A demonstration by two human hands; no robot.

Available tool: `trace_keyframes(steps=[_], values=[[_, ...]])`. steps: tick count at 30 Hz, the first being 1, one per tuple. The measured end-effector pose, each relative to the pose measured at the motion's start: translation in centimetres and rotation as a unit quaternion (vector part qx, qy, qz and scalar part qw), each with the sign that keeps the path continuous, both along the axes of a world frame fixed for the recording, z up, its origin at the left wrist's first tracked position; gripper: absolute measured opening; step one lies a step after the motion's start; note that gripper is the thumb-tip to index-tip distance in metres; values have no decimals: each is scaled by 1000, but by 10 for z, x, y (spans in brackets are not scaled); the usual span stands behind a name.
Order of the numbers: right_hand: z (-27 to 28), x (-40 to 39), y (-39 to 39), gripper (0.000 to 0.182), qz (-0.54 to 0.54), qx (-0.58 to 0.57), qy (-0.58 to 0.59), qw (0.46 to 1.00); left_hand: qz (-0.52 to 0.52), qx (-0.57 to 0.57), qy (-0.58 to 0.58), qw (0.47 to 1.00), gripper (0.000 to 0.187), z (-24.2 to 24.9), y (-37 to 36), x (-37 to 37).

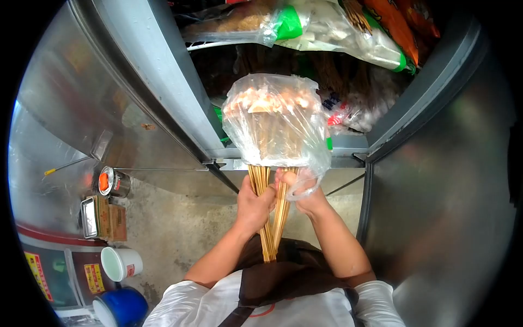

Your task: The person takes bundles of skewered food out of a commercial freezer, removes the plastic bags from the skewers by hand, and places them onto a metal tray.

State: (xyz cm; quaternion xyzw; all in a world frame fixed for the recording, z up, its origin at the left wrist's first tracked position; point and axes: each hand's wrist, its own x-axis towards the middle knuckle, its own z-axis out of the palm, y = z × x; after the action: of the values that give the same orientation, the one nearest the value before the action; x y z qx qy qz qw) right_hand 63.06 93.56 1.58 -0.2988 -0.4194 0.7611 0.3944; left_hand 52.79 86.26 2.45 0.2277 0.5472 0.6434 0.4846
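Observation:
Two bundles of wooden skewers (265, 234) fan out in front of my body, their bare ends meeting near my apron. Pale pieces of food (272, 101) on their far ends sit inside a clear plastic bag (275, 136). My left hand (255, 203) is closed around the left bundle, just below the bag's mouth. Around the right bundle is my right hand (303, 189), also closed, with a loop of the bag's plastic hanging over it. The bag's far end is in front of the open fridge's lower shelf.
Bagged food (348, 46) with green clips fills the upper shelf of the metal fridge. Its left door (147, 92) and right door (430, 180) stand open on both sides. A can (121, 184), cardboard boxes (116, 223), a white bucket (131, 262) and a blue drum (128, 305) stand left.

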Motion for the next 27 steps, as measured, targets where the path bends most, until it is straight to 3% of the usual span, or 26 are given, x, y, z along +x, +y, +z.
trace_keyframes(steps=[1,3,6,15,17,18,19,20,23,25,27], values=[[4,0,0,9,1,2,0,1000,-32,14,-24,999,16,4,0,-2],[10,5,0,16,57,-111,40,991,-65,30,-48,996,16,11,0,-1],[-8,-5,1,14,-31,-69,24,997,-65,18,-3,998,14,17,2,1],[7,3,5,20,18,-53,23,998,-85,19,-61,994,10,15,4,-3],[6,8,9,19,23,-78,32,996,-25,33,32,999,12,3,8,1],[1,10,15,19,3,98,-91,991,-25,31,31,999,12,-1,9,-2],[-8,13,20,19,-16,270,-211,940,-8,28,137,990,15,-4,10,-5],[-27,17,26,19,-58,451,-272,848,8,25,242,970,18,-5,11,-8],[8,18,25,18,-38,339,-282,897,9,17,237,971,23,0,17,-11],[18,13,27,20,-69,298,-231,924,-1,-8,231,973,24,1,22,-12],[22,12,29,22,-53,159,-119,979,-19,8,142,990,27,4,25,-11]])
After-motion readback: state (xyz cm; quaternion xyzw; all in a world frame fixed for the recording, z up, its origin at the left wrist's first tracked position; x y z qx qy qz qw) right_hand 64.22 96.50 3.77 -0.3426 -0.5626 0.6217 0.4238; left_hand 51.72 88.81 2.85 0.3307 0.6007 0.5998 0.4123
